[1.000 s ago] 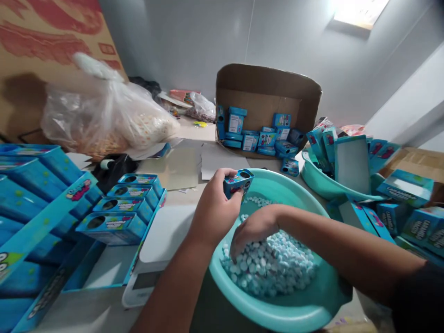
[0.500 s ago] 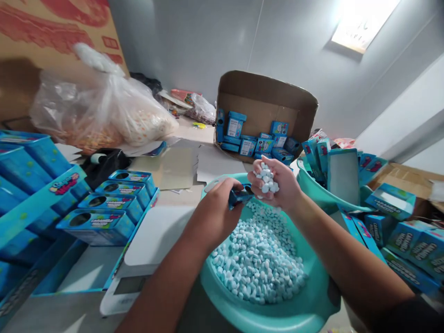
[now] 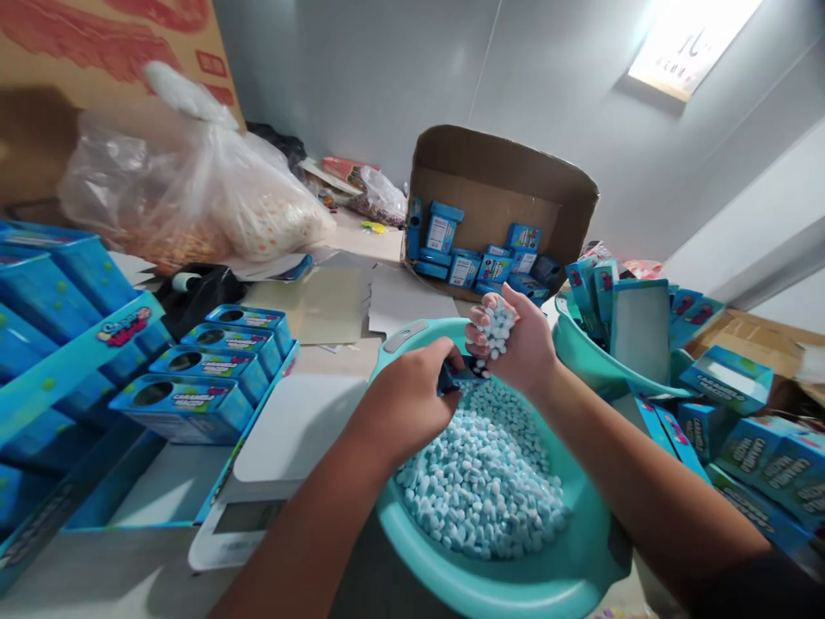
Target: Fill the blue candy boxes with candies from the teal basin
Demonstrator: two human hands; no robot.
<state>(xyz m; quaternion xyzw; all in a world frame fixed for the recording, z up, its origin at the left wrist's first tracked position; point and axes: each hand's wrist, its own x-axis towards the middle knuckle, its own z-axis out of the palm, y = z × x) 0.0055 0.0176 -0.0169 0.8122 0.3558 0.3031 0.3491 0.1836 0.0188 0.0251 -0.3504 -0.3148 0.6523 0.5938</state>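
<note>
Pale blue-and-white candy pellets [image 3: 480, 481] heap in the near teal plastic basin [image 3: 580, 567]. The right hand [image 3: 516, 344] cups a loose, light, rolling handful; the left hand [image 3: 412, 400] pinches a small, thin blue cardboard box [image 3: 456, 376] by its sides, which would probably crush easily.

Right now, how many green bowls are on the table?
2. One teal basin full of candies sits under both hands; a second basin, right behind it, holds blue boxes. More could hide behind the piles.
</note>
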